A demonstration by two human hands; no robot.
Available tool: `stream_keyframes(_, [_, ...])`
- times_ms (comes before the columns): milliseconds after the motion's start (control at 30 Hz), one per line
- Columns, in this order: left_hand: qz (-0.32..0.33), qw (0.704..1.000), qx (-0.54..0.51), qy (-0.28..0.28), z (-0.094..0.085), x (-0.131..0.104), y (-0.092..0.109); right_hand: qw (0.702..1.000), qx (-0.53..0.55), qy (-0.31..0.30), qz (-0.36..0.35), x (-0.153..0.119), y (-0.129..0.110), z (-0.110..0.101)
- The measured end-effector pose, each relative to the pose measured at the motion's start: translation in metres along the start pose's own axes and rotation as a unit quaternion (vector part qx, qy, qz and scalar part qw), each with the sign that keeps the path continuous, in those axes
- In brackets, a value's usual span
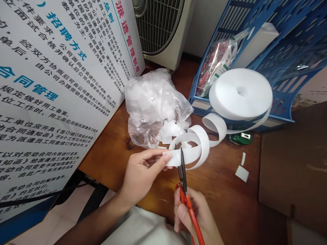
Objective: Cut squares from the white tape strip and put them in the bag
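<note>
Your left hand [139, 172] pinches the free end of the white tape strip [194, 148] between thumb and fingertips, just above the near edge of the wooden worktop [224, 190]. Your right hand [195, 212] is closed around the red handles of the scissors [184, 185], and the dark blades stand upright across the strip right beside your left fingertips, so the tape sits between them. From there the strip curls away in loose loops over the worktop and runs back to the big white tape roll [240, 93], which leans against the blue plastic basket [281, 68] toward the far right side. A clear plastic bag [153, 105] full of cut white pieces lies near the far edge, just behind your left hand, with some pieces spilling out at its mouth next to the loops. Two small cut pieces [242, 170] lie on bare wood to the right of the scissors, well apart from your hands. A small green object [241, 137] sits under the roll, partly hidden. A printed board [56, 88] with Chinese text stands along the left edge of the worktop, and a fan [160, 27] stands behind the bag at the far edge.
</note>
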State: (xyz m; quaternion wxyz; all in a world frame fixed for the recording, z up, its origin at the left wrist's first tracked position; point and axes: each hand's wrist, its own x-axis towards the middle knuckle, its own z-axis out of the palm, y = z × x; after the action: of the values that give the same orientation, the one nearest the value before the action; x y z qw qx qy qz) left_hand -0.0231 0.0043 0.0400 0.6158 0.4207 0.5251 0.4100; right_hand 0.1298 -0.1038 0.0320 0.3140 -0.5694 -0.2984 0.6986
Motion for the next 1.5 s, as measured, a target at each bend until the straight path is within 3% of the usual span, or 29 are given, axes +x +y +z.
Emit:
stream_keyframes(300, [-0.003,1.0,0.005,0.007,0.001,-0.002,0.003,1.0,0.004,-0.019,-0.022,0.004,-0.001,-0.001])
stream_keyframes(833, [0.001,1.0,-0.001,0.005,0.001,-0.001,0.0,1.0,-0.002,0.015,-0.013,0.003,0.001,0.001])
stream_keyframes(1133, [0.006,1.0,0.024,0.003,0.0,0.0,0.001,1.0,-0.002,-0.026,0.001,0.004,0.007,-0.005])
stream_keyframes(1500, [0.005,1.0,0.025,-0.008,0.002,0.001,0.002,1.0,0.017,-0.021,0.016,0.007,0.016,-0.003])
